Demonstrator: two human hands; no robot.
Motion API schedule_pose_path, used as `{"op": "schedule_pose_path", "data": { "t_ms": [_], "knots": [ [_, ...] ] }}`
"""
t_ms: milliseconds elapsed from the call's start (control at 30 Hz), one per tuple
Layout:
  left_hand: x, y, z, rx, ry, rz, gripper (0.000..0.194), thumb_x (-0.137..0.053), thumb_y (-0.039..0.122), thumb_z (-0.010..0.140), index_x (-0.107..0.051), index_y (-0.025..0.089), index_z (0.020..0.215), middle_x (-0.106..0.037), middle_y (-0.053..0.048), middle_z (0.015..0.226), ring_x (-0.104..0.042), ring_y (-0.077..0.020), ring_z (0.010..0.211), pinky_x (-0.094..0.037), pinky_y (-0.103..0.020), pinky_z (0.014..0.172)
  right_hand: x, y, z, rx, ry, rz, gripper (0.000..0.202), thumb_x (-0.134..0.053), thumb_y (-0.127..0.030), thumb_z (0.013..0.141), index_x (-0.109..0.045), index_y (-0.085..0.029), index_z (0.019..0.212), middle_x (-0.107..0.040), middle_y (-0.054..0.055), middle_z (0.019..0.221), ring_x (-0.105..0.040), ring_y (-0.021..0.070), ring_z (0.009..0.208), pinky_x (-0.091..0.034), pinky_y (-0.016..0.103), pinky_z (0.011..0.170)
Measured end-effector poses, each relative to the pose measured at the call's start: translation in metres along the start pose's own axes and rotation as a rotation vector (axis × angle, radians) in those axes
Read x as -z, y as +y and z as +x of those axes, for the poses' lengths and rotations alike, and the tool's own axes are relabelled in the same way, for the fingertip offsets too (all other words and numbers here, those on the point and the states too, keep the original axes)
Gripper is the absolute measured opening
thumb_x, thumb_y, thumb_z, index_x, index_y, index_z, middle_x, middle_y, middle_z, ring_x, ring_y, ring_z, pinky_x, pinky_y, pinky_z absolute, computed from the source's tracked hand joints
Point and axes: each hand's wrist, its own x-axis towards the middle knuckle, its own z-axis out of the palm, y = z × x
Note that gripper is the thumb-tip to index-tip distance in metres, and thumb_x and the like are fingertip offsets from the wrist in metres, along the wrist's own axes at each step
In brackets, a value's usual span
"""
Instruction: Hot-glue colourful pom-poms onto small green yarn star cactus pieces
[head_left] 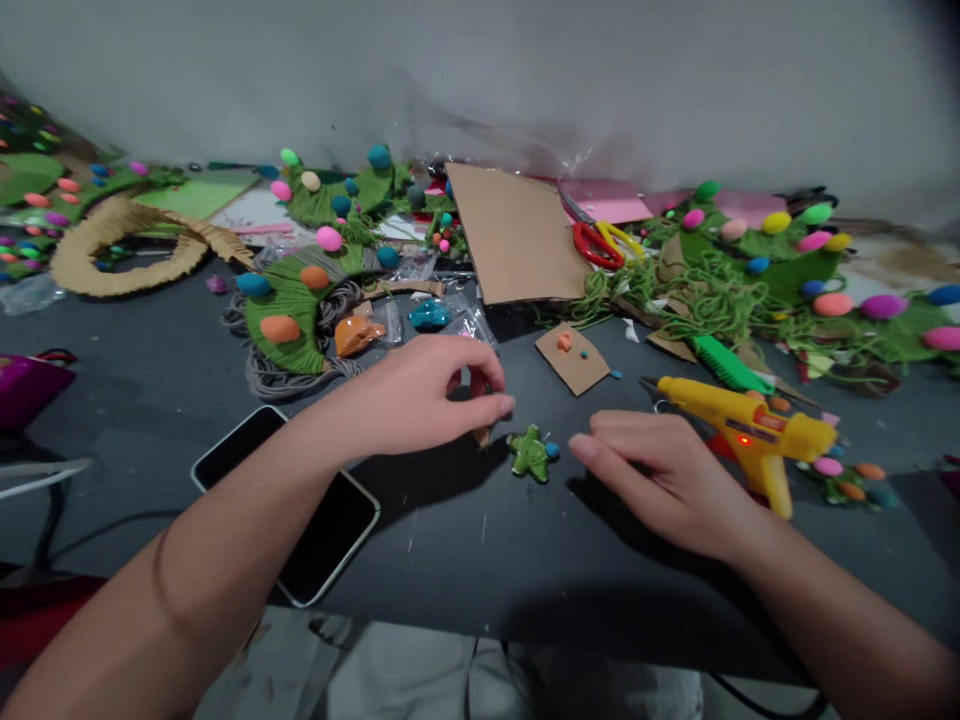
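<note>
You are positioning both hands above the dark work table (442, 575). A green yarn-wrapped star (530, 456) is lying between them, with a blue ball (553, 450) sitting at its right point. Your left hand (427, 395) is bringing thumb and index finger close together; whether it is gripping anything cannot be told. Your right hand (652, 465) is curling its fingers inward beside the ball; its grip contents cannot be told either. Your left forearm is crossing over a smartphone (330, 535). To the right, a yellow hot-glue gun (716, 406) is showing a lit red indicator (744, 440); its label is remaining too small to read. Farther back, a cardboard square (581, 374) is carrying an orange lump (565, 342). Scissors (592, 240) are resting against the far cardboard sheet (517, 240).
</note>
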Motion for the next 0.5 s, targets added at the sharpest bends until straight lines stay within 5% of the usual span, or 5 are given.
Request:
{"op": "schedule_pose_path", "data": {
  "t_ms": [200, 300, 433, 500],
  "knots": [
    [-0.002, -0.016, 0.006, 0.071, 0.281, 0.161, 0.021, -0.060, 0.039, 0.090, -0.071, 0.021, 0.086, -0.070, 0.000, 0.082, -0.056, -0.0151, 0.070, -0.034, -0.030, 0.062, -0.010, 0.000, 0.000, 0.171, -0.123, 0.039, 0.007, -0.063, -0.022, 0.100, -0.069, -0.020, 0.099, -0.066, 0.003, 0.093, -0.061, 0.0115, 0.086, -0.047, 0.025, 0.076],
    [0.001, -0.018, 0.006, 0.117, 0.286, 0.168, 0.029, -0.060, 0.043, 0.091, -0.066, 0.021, 0.074, -0.067, 0.000, 0.073, -0.053, -0.0151, 0.065, -0.032, -0.031, 0.059, -0.003, -0.003, 0.001, 0.225, -0.008, -0.072, 0.018, -0.067, -0.022, 0.096, -0.065, -0.019, 0.079, -0.060, 0.001, 0.074, -0.057, 0.0121, 0.071, -0.043, 0.027, 0.066],
    [0.007, -0.016, 0.005, 0.148, 0.313, 0.149, 0.033, -0.061, 0.045, 0.090, -0.064, 0.020, 0.069, -0.067, -0.001, 0.071, -0.052, -0.0155, 0.064, -0.031, -0.032, 0.058, 0.031, -0.014, 0.000, 0.131, 0.182, -0.290, 0.010, -0.062, -0.018, 0.098, -0.070, -0.023, 0.101, -0.070, 0.006, 0.101, -0.066, 0.0152, 0.086, -0.049, 0.029, 0.072],
    [0.008, -0.015, 0.005, 0.148, 0.325, 0.164, 0.031, -0.061, 0.045, 0.090, -0.067, 0.020, 0.072, -0.069, -0.002, 0.075, -0.054, -0.0164, 0.067, -0.031, -0.032, 0.059, 0.052, -0.019, 0.000, 0.074, 0.251, -0.380, 0.004, -0.068, -0.025, 0.095, -0.071, -0.024, 0.093, -0.070, 0.003, 0.095, -0.066, 0.0153, 0.081, -0.049, 0.029, 0.070]
  ]
}}
